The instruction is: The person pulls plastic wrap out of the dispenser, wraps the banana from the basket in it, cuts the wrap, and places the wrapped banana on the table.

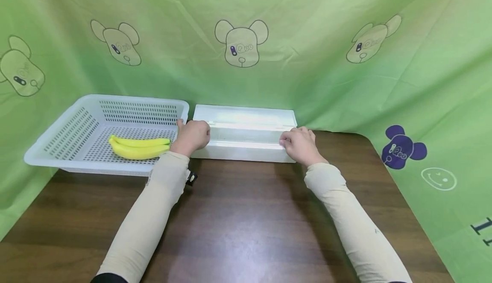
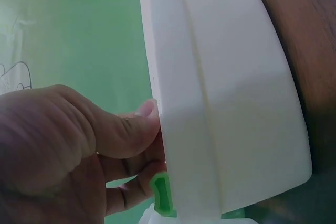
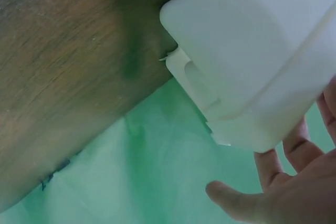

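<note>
A long white box (image 1: 246, 153) stands against the green cloth, its lid (image 1: 246, 114) tilted back and the hollow inside showing in the head view. My left hand (image 1: 192, 137) is at the box's left end, fingers curled. In the left wrist view its thumb (image 2: 136, 127) meets the edge of the white plastic, with the other fingers bent behind. At the right end is my right hand (image 1: 301, 145). Seen from the right wrist, its fingers (image 3: 299, 145) reach behind the box while the thumb stretches out, apart from it. Some fingertips are hidden.
To the left, a white slotted basket (image 1: 107, 166) holds yellow bananas (image 1: 138, 151), close to my left forearm. Brown wooden table (image 1: 238, 214) lies in front of the box. Green cloth (image 1: 319, 86) hangs behind. A small green piece (image 2: 164, 195) shows beside the box's end.
</note>
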